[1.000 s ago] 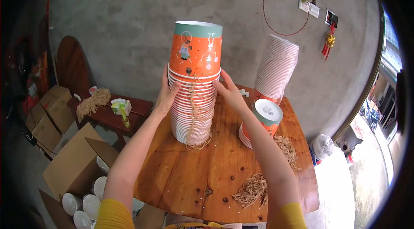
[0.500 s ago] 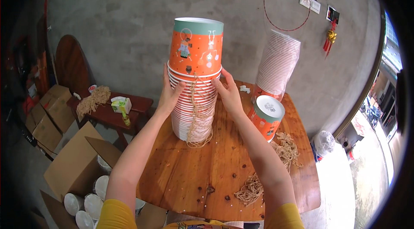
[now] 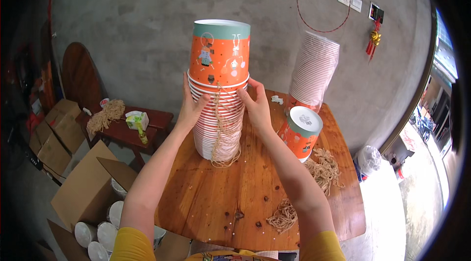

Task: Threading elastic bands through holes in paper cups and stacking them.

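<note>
A tall stack of orange paper cups (image 3: pixel 219 72) with a teal top band stands on the wooden table (image 3: pixel 235 197). A length of tan twine (image 3: pixel 222 128) runs down the front of the stack and loops at its foot. My left hand (image 3: pixel 192 106) presses the stack's left side. My right hand (image 3: pixel 254 104) holds its right side, fingers at the twine near the upper rims.
A single orange cup with a white lid (image 3: pixel 300 132) lies tilted to the right. Behind it leans a wrapped stack of white cups (image 3: pixel 314 72). Twine bundles (image 3: pixel 324 167) lie on the table's right. Open cardboard boxes (image 3: pixel 83 187) and white lids sit on the floor, left.
The stack and my hands stay nearly in place. My fingers have shifted slightly on the stack, with the right hand closer to the twine at the front.
</note>
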Motion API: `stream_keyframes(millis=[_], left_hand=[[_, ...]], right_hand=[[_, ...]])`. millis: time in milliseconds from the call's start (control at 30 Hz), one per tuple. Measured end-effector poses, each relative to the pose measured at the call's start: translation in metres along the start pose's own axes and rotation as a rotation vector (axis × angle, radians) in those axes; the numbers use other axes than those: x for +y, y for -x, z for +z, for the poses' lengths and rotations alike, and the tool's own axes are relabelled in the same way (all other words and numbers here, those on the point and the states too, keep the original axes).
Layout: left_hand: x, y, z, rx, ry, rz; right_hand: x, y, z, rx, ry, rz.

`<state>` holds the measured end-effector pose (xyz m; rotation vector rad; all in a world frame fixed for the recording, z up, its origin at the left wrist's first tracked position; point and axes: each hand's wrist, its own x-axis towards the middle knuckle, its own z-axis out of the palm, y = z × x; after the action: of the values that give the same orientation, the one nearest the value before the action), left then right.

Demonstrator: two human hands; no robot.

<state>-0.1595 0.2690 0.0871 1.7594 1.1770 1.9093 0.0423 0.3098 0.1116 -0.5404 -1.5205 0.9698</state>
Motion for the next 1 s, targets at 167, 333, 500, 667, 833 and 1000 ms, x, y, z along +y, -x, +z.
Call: stream_keyframes(millis=[167, 333, 500, 667, 833, 1000], left_hand=[[-0.002, -0.001, -0.002, 0.006, -0.009, 0.007], [0.006, 0.002, 0.001, -0.006, 0.068, -0.019], [0.007, -0.005, -0.012, 0.049, 0.018, -0.029], [0.021, -0.014, -0.01, 0.005, -0.045, 0.009], [0.022, -0.015, -0.01, 0.006, -0.022, 0.017], [0.025, -0.012, -0.007, 0.028, -0.035, 0.004]], right_hand=[[-0.005, 0.004, 0.003, 0.017, -0.026, 0.013], [-0.006, 0.001, -0.004, -0.013, 0.007, 0.018], [-0.011, -0.009, -0.011, 0.042, 0.092, 0.026], [-0.013, -0.017, -0.012, -0.05, 0.03, 0.052], [-0.005, -0.023, -0.009, -0.119, -0.004, 0.055], [0.0, -0.025, -0.012, -0.118, 0.006, 0.021]])
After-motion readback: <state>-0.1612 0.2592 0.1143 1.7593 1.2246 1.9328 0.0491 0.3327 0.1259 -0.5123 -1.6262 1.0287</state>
